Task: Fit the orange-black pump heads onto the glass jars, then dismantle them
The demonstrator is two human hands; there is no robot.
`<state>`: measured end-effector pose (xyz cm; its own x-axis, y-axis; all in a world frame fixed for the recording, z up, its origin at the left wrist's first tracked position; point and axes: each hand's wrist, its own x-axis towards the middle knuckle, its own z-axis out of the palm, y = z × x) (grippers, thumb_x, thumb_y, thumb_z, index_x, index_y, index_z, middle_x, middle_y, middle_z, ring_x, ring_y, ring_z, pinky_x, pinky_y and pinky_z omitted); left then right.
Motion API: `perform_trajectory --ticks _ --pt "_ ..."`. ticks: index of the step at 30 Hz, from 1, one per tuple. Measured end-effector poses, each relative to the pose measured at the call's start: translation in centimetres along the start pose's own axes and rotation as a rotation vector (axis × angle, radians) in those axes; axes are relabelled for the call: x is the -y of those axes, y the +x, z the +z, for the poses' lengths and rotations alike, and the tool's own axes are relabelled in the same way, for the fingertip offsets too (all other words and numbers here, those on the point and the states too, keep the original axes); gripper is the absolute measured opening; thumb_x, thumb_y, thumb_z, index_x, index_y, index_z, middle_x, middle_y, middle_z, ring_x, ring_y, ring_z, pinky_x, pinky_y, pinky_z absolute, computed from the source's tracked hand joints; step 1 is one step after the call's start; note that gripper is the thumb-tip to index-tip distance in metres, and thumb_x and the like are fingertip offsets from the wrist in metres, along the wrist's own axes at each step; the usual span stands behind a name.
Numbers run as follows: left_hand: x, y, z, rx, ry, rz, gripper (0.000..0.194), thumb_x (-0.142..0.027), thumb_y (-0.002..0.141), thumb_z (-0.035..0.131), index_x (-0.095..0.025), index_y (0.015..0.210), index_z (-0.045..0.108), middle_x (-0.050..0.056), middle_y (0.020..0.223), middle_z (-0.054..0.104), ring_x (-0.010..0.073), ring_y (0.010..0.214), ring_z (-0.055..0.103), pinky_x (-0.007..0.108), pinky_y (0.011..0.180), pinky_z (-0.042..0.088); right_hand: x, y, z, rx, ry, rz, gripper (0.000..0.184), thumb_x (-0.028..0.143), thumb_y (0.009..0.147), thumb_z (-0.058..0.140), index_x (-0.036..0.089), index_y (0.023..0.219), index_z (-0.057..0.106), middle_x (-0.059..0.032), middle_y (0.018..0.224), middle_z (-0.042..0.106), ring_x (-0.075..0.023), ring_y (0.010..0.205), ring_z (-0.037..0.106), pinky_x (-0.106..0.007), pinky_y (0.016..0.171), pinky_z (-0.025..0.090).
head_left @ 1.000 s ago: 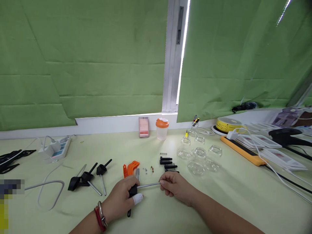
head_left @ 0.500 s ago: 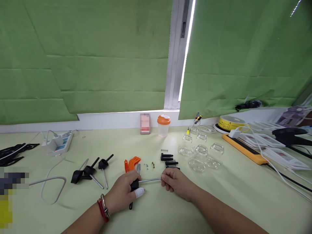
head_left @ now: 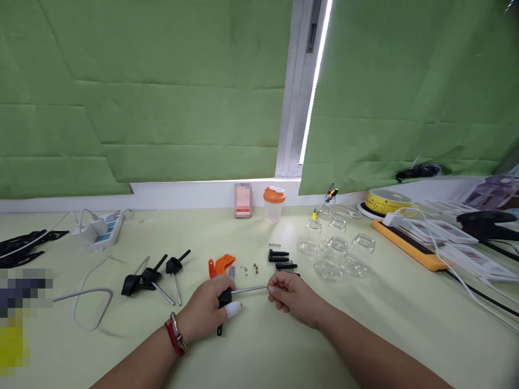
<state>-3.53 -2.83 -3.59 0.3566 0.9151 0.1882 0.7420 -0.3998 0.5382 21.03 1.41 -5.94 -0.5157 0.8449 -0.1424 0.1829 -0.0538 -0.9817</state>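
Observation:
My left hand (head_left: 208, 307), with a white bandage on the thumb and a red bracelet at the wrist, is closed on the black handle (head_left: 224, 299) of a T-shaped tool. Its metal rod (head_left: 250, 289) runs level to the right. My right hand (head_left: 292, 296) pinches the rod's far end. Both hands hover just above the pale green table (head_left: 259, 351). Right behind them lie an orange holder (head_left: 221, 265) with metal rods, a few tiny screws (head_left: 249, 268), and several black screw-like parts with a spring (head_left: 280, 259).
Three more black-handled tools (head_left: 156, 275) lie to the left beside a grey cable (head_left: 87, 302) and a power strip (head_left: 99, 231). Several clear glass jars (head_left: 332, 254) stand to the right. An orange-lidded cup (head_left: 273, 204), a yellow tape roll (head_left: 385, 202) and stacked trays (head_left: 441, 240) are further back.
The hands keep the same hold on the tool. The view has tilted slightly, so everything on the table sits a little higher in the picture.

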Motion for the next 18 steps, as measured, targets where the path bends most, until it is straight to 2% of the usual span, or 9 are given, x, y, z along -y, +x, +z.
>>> perform_trajectory --ticks 6,18 --pt "-0.07 0.01 -0.02 0.004 0.004 0.003 0.014 -0.031 0.077 0.057 -0.018 0.082 0.055 0.002 0.077 0.056 0.0166 0.068 0.048 0.026 0.061 0.035 0.07 -0.03 0.1 -0.009 0.029 -0.014 0.025 0.04 0.077 0.059 0.02 0.089 0.051 0.0011 0.074 0.059 -0.0079 0.055 0.05 -0.02 0.048 0.035" --pt "0.1 0.09 0.17 0.011 0.013 0.004 0.014 -0.03 0.078 0.057 -0.018 0.084 0.056 0.002 0.077 0.056 0.0162 0.068 0.048 0.025 0.061 0.035 -0.31 0.27 0.05 -0.011 -0.005 -0.017 0.033 0.051 0.08 0.053 0.018 0.078 0.054 -0.0007 0.074 0.06 -0.0081 0.056 0.049 -0.02 0.049 0.036"
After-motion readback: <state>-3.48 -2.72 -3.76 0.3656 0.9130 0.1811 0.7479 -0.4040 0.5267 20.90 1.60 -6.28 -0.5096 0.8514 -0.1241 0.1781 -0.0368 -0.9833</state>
